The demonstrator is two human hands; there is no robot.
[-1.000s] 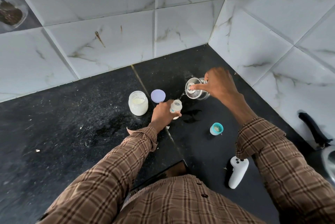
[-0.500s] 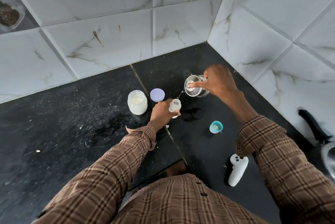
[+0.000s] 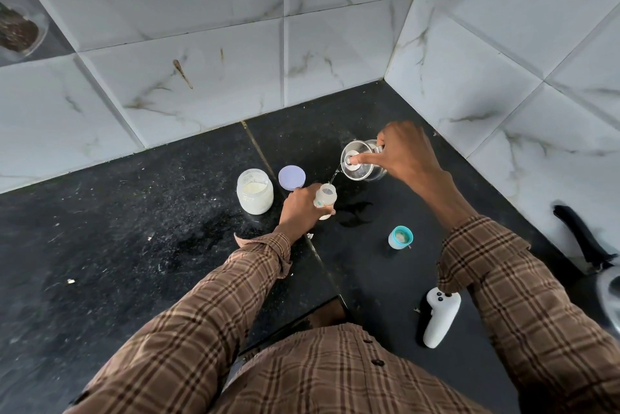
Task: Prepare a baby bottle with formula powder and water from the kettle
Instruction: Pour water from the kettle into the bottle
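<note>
My left hand [image 3: 300, 209] grips a small clear baby bottle [image 3: 325, 196] that stands open on the black counter. My right hand [image 3: 404, 153] holds a small glass kettle [image 3: 360, 163] tilted toward the bottle, with the forefinger pressing on its lid knob. A thin stream of water runs from the spout into the bottle's mouth. Left of the bottle stands an open glass jar of white formula powder [image 3: 255, 191], and its lilac lid [image 3: 292, 177] lies flat just behind. The bottle's teal cap with teat [image 3: 400, 236] sits on the counter to the right.
A white hand controller [image 3: 437, 321] lies near the counter's front right. A small wet patch [image 3: 355, 212] spreads beside the bottle. Marble-tiled walls meet in a corner behind the kettle. A black handle [image 3: 580, 239] and a metal rim show at the far right edge.
The pouring goes on with both hands nearly still. The view has shifted slightly; the kettle stays tilted over the bottle.
</note>
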